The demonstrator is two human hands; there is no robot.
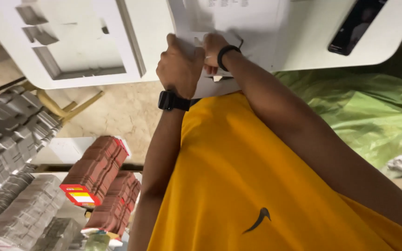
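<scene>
My left hand (178, 67), with a black watch on its wrist, is curled over the near edge of a white die-cut cardboard sheet (238, 23) that lies on the white table (312, 42). My right hand (212, 49), wearing a black wristband, sits right beside it and pinches a small part of the same sheet. The two hands touch each other at the table's edge. My fingertips are hidden under the hands. My yellow shirt fills the lower part of the view.
A white punched-out cardboard sheet (70, 42) lies on the table at left, a black phone (357, 25) at right. A green plastic bag (364, 107) sits on the floor at right. Stacks of red-brown flat cartons (96, 172) and grey ones (10, 135) stand at lower left.
</scene>
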